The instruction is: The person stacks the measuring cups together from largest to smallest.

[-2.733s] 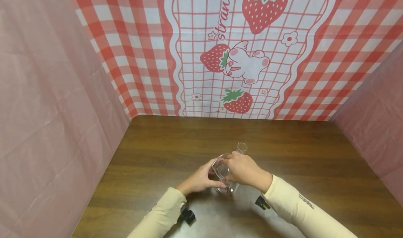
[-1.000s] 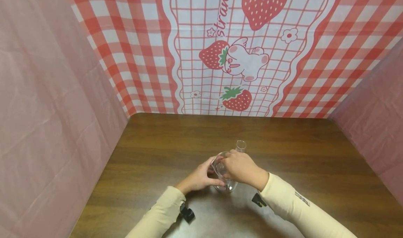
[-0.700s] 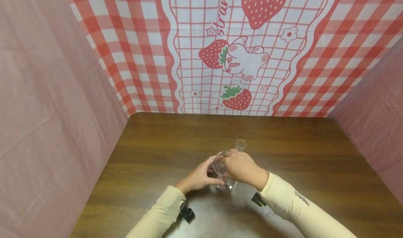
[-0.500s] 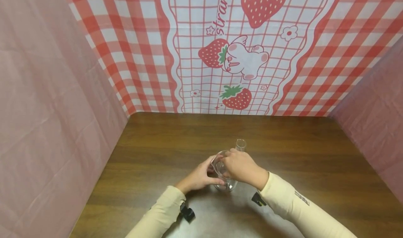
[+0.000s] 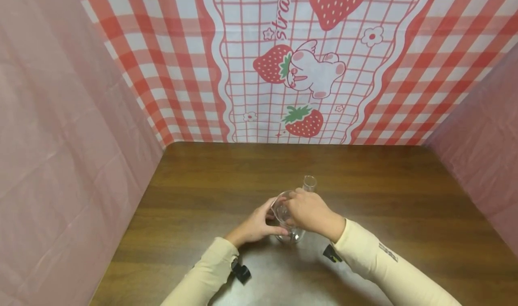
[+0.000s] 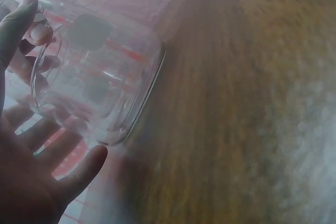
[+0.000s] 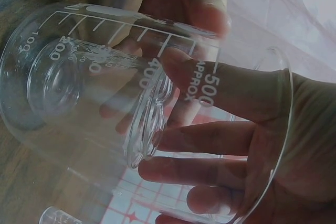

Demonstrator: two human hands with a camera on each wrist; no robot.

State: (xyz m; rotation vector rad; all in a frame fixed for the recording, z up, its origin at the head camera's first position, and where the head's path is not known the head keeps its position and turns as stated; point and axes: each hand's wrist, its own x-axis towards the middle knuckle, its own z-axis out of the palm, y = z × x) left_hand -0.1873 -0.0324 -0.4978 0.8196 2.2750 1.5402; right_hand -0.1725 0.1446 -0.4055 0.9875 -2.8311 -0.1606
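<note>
A large clear glass beaker [image 5: 297, 236] with white markings up to 500 stands on the table. Around its left side, my left hand [image 5: 256, 225] holds it, thumb in front and fingers behind. Inside it sits a smaller glass beaker [image 7: 102, 64], seen through the wall in the right wrist view. My right hand [image 5: 311, 211] reaches down through the large beaker's mouth. Its thumb and fingertips pinch the small beaker at the rim. In the left wrist view, the left palm and fingers [image 6: 39, 177] lie along the large beaker's outside.
Just behind the right hand stands a narrow clear glass vessel [image 5: 310, 183], its lower part hidden. The brown wooden table [image 5: 210, 171] is bordered by pink cloth [image 5: 77, 130] at the sides and a strawberry-print checked cloth [image 5: 186, 72] at the back.
The head view has tipped slightly, so everything sits a little higher in it. Both hands keep nearly the same places on the two beakers.
</note>
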